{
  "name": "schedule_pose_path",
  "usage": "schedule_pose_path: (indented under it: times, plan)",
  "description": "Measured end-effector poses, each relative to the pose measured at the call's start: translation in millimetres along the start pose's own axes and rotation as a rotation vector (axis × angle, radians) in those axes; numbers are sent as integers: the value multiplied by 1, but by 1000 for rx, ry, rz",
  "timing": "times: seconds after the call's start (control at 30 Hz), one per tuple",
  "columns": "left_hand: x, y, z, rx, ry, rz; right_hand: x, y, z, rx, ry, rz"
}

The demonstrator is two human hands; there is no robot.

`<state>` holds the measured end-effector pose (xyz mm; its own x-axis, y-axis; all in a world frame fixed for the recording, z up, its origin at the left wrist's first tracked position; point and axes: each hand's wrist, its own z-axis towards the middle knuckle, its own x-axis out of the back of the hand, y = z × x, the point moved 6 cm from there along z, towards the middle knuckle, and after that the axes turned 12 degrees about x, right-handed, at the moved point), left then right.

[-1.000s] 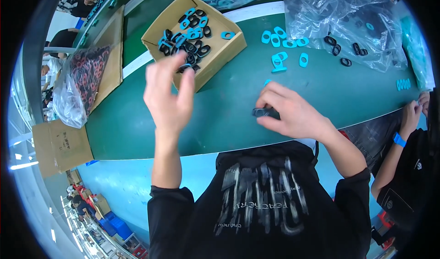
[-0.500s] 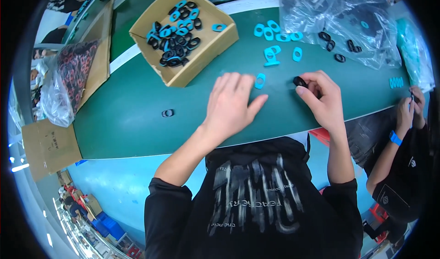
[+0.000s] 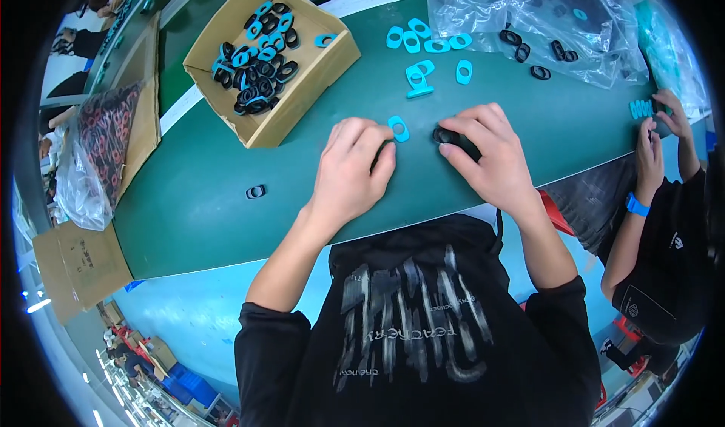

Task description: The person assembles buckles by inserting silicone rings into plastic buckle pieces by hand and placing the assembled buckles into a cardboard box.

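My right hand [image 3: 491, 155] pinches a black oval ring [image 3: 445, 135] between thumb and fingers, low over the green tabletop. My left hand [image 3: 351, 172] has its fingers curled, thumb and index finger a little apart. Its fingertips reach the edge of a teal oval ring [image 3: 399, 129] lying on the table, and nothing shows held in them. Beyond the hands, a small cluster of teal rings [image 3: 420, 76] lies partly stacked, with a single teal ring [image 3: 464, 71] to its right. Left of my left hand lies a lone ring piece, black with a lighter part [image 3: 256, 191].
A cardboard box [image 3: 313, 87] of mixed black and teal rings stands at the far left. Clear plastic bags [image 3: 559, 19] cover the far right, with loose black rings [image 3: 540, 73] beside them. Another person's hands [image 3: 653, 144] work at the right edge. An opened carton [image 3: 147, 117] stands left.
My left hand's fingers have curled in from a spread pose, toward the teal ring. My right hand, still with the black ring, has lowered toward the table. The whole view has shifted slightly.
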<state>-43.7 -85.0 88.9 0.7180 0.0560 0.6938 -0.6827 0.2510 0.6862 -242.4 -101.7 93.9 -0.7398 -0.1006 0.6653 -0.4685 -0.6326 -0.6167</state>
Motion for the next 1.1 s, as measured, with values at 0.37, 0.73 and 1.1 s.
schedule_pose_path:
  times: [0.37,0.73,1.1]
  plan:
    - [-6,6,29,-26,-258,142,-3,-1,2,33,-26,-77]
    - [29,10,-27,-80,-5,76,-28,-21,22,124,-85,83]
    - [133,-74,-100,422,475,337,-46,-25,29,127,-167,67]
